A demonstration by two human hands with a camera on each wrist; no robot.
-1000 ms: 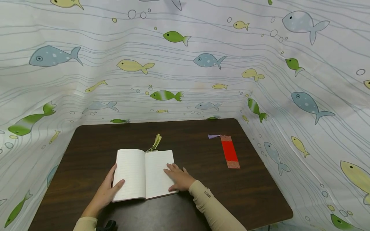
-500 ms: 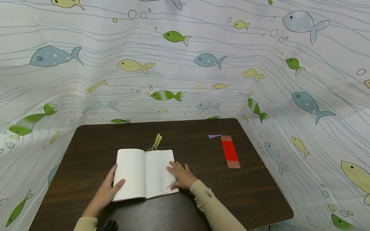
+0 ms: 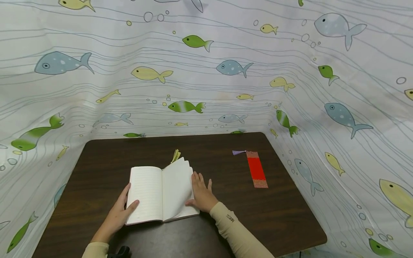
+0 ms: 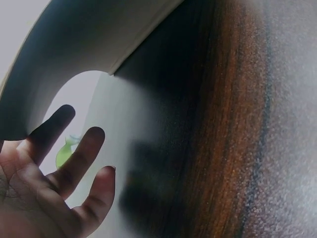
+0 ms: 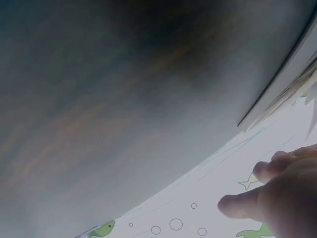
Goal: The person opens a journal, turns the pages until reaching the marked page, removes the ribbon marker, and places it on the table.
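Observation:
An open notebook (image 3: 146, 193) with lined left pages lies on the dark table in the head view. My left hand (image 3: 117, 211) holds its left edge, thumb on the page; in the left wrist view, several fingers (image 4: 81, 158) extend below the cover. My right hand (image 3: 202, 193) is at the right edge, fingers straight and thumb spread. Beside it, several right-hand pages (image 3: 176, 186) are raised and curved, their top corners fanned. A yellow-green tassel (image 3: 175, 156) shows above the notebook, partly hidden by those pages. In the right wrist view, page edges (image 5: 292, 87) show above the right hand.
A red bookmark (image 3: 256, 170) with a purple tassel (image 3: 238, 152) lies on the right part of the brown wooden table (image 3: 213, 150). A white fish-print curtain (image 3: 206, 86) surrounds the table at the back and sides. A small black object (image 3: 122, 251) is by the left wrist.
Several right-hand pages have risen from lying flat and now curve up, covering part of the yellow-green tassel. My right hand has turned more upright at the edge. The left hand has stayed put.

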